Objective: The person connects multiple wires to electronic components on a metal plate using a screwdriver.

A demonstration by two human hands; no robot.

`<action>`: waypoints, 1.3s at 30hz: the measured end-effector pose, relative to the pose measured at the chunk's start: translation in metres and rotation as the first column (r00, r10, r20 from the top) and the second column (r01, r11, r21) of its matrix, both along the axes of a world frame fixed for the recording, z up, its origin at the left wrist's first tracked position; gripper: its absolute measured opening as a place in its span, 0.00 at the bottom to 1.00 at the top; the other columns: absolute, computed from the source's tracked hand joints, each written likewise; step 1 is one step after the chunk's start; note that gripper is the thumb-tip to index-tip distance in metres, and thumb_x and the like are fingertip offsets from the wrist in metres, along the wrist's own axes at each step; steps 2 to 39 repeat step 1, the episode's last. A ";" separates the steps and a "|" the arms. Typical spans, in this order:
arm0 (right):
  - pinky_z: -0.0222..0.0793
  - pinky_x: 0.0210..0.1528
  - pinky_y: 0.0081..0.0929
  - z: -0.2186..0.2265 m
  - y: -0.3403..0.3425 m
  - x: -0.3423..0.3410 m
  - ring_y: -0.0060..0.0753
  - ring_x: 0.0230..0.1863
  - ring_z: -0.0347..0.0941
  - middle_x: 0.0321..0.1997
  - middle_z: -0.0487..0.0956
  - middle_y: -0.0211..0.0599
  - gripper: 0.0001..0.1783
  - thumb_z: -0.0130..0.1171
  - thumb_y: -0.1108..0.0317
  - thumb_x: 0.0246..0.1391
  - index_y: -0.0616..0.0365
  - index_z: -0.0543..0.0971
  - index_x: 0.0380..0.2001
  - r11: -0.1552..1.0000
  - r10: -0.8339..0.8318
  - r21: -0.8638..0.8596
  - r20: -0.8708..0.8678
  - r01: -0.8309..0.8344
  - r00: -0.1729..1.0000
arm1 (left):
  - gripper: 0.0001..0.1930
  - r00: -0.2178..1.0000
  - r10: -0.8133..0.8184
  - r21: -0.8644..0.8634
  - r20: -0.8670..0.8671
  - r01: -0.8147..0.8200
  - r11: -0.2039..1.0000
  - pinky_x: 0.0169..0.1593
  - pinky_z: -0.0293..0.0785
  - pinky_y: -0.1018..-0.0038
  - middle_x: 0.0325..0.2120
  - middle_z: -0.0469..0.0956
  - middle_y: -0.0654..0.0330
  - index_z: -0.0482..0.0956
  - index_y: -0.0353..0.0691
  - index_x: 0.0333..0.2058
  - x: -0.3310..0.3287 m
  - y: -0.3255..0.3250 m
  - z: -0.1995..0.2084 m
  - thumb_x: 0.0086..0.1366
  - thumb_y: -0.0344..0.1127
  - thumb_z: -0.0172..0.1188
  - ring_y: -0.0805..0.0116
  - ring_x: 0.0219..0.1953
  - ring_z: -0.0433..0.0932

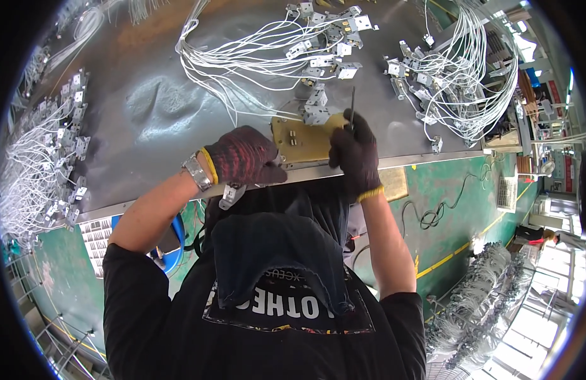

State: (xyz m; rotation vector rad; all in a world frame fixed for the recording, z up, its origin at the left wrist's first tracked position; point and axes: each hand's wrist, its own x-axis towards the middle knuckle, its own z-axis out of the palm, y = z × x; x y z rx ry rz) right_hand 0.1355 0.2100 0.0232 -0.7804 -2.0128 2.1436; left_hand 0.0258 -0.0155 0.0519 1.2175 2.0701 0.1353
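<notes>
My left hand (245, 155), in a dark red and black knit glove, is closed at the table's front edge. A small silver metal bracket (230, 196) shows just below its fingers and seems to be gripped in them. My right hand (356, 152), gloved alike, is closed round a thin dark rod-like tool (353, 101) whose shaft points up and away. Between the hands, a brass-coloured plate (298, 151) with small metal posts lies at the table edge. Silver brackets (316, 114) sit at the plate's far side, close to my right hand.
White wires with metal brackets spread in bundles across the metal table (134, 152): a middle bundle (242, 54), a right bundle (470, 76) and a left pile (36, 164). More wired parts (476, 310) hang at lower right. A black cable (435, 215) lies on the green floor.
</notes>
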 end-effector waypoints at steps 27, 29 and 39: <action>0.74 0.27 0.28 0.004 0.005 -0.012 0.25 0.24 0.75 0.28 0.77 0.37 0.34 0.59 0.66 0.61 0.48 0.67 0.71 0.997 0.057 -0.057 0.045 -0.054 0.997 | 0.36 0.988 -0.087 -0.127 -0.128 0.071 0.989 0.58 0.76 0.56 0.40 0.85 0.43 0.86 0.43 0.49 0.007 0.004 0.008 0.65 0.72 0.56 0.47 0.47 0.83; 0.74 0.27 0.28 0.004 0.005 -0.012 0.25 0.24 0.75 0.28 0.77 0.37 0.34 0.59 0.66 0.61 0.48 0.67 0.71 0.997 0.057 -0.057 0.045 -0.054 0.997 | 0.36 0.988 -0.087 -0.127 -0.128 0.071 0.989 0.58 0.76 0.56 0.40 0.85 0.43 0.86 0.43 0.49 0.007 0.004 0.008 0.65 0.72 0.56 0.47 0.47 0.83; 0.74 0.27 0.28 0.004 0.005 -0.012 0.25 0.24 0.75 0.28 0.77 0.37 0.34 0.59 0.66 0.61 0.48 0.67 0.71 0.997 0.057 -0.057 0.045 -0.054 0.997 | 0.36 0.988 -0.087 -0.127 -0.128 0.071 0.989 0.58 0.76 0.56 0.40 0.85 0.43 0.86 0.43 0.49 0.007 0.004 0.008 0.65 0.72 0.56 0.47 0.47 0.83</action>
